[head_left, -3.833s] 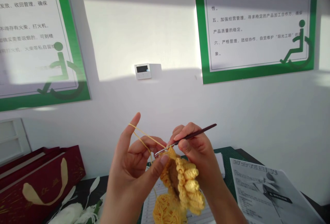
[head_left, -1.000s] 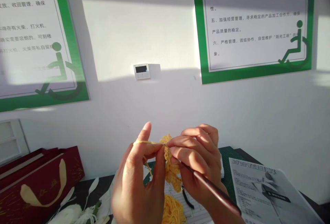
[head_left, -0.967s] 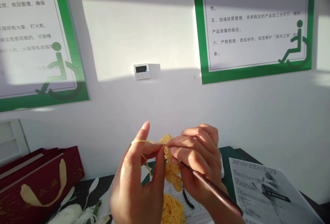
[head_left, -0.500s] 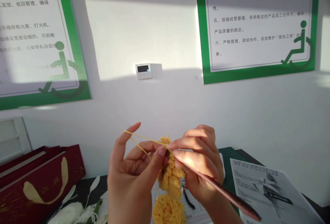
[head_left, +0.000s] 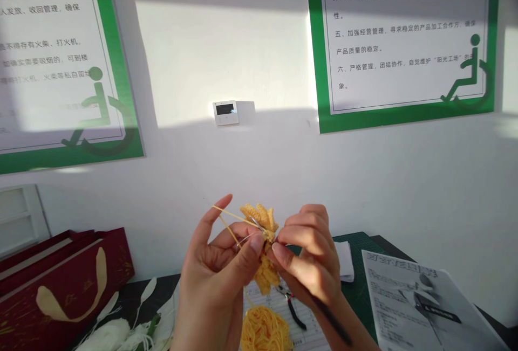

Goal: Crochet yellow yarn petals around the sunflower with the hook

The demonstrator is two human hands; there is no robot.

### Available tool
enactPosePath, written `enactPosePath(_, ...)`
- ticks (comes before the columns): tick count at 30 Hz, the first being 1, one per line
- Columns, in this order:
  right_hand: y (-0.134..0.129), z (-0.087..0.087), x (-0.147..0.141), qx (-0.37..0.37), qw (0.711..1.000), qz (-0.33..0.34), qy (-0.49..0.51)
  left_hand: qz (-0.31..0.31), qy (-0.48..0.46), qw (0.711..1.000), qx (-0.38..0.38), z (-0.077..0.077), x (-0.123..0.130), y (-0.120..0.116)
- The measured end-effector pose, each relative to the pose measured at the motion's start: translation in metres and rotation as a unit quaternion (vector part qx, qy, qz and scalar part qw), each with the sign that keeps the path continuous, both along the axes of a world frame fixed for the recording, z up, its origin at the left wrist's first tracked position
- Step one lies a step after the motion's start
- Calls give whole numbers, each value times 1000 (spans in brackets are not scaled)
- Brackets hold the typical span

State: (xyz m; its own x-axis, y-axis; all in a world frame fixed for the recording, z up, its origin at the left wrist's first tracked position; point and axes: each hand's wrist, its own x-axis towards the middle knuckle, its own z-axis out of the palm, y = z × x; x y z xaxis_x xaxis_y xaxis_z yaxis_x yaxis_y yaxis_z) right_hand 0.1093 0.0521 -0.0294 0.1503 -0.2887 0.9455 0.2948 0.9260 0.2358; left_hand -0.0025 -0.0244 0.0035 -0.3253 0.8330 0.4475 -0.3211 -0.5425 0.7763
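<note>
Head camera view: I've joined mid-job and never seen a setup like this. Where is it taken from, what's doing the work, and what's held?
There is no machine here: these are a person's bare hands, seen by a camera on that person's head, looking forward and down.

The left hand pinches a yellow crocheted piece, with a yarn strand running over its raised index finger. The right hand holds a crochet hook, its metal end at the piece.

Below are a yellow yarn ball and black-handled pliers. A green cutting mat lies to the right; a dark red gift bag is at left.
</note>
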Motion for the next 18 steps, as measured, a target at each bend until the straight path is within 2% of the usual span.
enactPosePath(2, -6, 1, -2, 14, 997, -71, 11, 104, 33, 993, 45, 1, 8, -3)
enactPosePath(4, -12, 3, -1, -29, 998, -60, 4, 195, 71, 975, 78, 1, 15, -7)
enactPosePath(6, -17, 4, 3, -64, 998, -20, -8, 220, 98, 966, 98, 1, 19, -9)
enactPosePath(9, -19, 2, 8, -92, 994, 58, 5, 188, 115, 971, 98, 0, 15, -7)
enactPosePath(12, -19, -1, 8, -182, 966, 175, 58, 152, 111, 977, 99, 1, 5, -3)
enactPosePath(15, -17, 1, 4, -269, 909, 306, 91, 88, 96, 987, 89, 3, -4, 0)
enactPosePath(18, -14, 9, 1, -335, 831, 439, 67, 28, 91, 993, 76, 3, -6, 0)
